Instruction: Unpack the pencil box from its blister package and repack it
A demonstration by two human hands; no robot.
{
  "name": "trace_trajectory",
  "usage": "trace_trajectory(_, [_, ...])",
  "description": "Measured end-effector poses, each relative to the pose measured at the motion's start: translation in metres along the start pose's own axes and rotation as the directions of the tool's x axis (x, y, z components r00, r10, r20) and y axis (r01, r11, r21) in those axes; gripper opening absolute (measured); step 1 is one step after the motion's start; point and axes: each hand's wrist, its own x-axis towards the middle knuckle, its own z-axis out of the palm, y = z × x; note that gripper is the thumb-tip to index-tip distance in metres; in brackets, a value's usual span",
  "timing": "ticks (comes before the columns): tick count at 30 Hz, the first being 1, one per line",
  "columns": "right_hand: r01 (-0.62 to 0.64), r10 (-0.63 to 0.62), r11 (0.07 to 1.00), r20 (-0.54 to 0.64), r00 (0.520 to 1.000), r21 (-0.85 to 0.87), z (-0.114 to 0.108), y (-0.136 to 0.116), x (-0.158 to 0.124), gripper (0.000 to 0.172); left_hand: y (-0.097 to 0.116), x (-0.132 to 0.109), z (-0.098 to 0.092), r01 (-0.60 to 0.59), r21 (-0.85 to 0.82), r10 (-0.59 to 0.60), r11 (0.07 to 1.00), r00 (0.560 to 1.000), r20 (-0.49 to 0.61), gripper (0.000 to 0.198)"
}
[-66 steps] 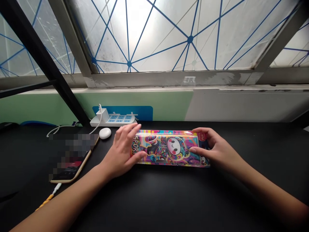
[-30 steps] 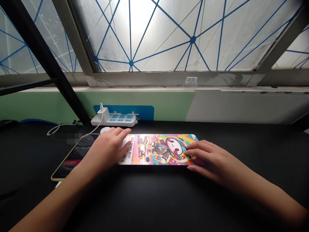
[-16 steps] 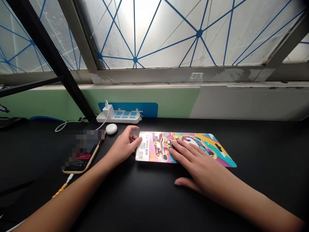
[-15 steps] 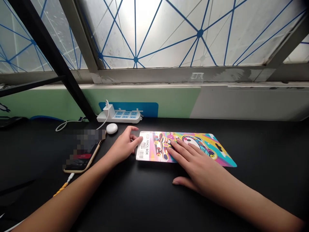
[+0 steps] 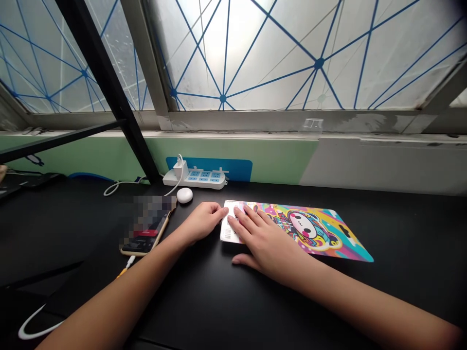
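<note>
A flat, colourful printed pencil box card point(image 5: 350, 243) lies on the black desk point(image 5: 204, 301), with a white label at its left end and a cartoon character further right. My left hand point(image 5: 204, 221) is closed at the card's left edge, thumb on top and the other fingers curled partly out of sight, pinching that edge. Spread flat over the left part of the card, my right hand point(image 5: 266, 240) covers much of the label with its fingertips. Its thumb rests apart, off the card's near edge.
To the left lies a phone point(image 5: 148, 233) with a charging cable point(image 5: 129, 262) plugged in. Behind it are a small white rounded case point(image 5: 184, 195) and a power strip point(image 5: 207, 179) with a white plug. A black metal frame point(image 5: 124, 121) rises at the left, before the window.
My right hand has slid left across the card, from the printed skateboard onto the label. My left fingers have closed more at the left edge. The camera view has turned slightly left.
</note>
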Motion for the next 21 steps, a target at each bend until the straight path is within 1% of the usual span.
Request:
trace_trajectory(4, [0.015,-0.014,1.0,-0.022,1.0,0.011,0.003,0.007,-0.004,0.078,0.001,0.0,-0.002,0.007,-0.02,-0.007,1.0,1.0,0.001,0.042])
trace_trajectory(7, [0.016,-0.015,1.0,-0.012,1.0,0.022,0.003,0.01,-0.006,0.076,0.0,0.001,-0.002,0.02,-0.045,-0.019,0.999,1.0,0.016,0.041])
trace_trajectory(11, [-0.003,0.002,0.998,0.014,1.0,0.061,0.0,0.011,-0.006,0.074,-0.002,0.001,-0.001,0.052,-0.081,-0.048,0.995,0.998,0.05,0.041])
trace_trajectory(14, [-0.013,0.012,0.996,0.015,1.0,0.09,-0.003,0.016,-0.012,0.073,-0.003,0.001,0.0,0.079,-0.097,-0.071,0.992,0.994,0.087,0.042])
trace_trajectory(17, [-0.025,0.024,0.994,0.01,1.0,0.106,-0.004,0.027,-0.028,0.076,-0.004,0.002,0.0,0.093,-0.099,-0.081,0.991,0.99,0.111,0.045])
trace_trajectory(21, [-0.074,0.072,0.991,0.015,0.997,0.115,-0.003,0.051,-0.066,0.075,-0.002,0.002,-0.001,0.105,-0.088,-0.093,0.991,0.987,0.132,0.05])
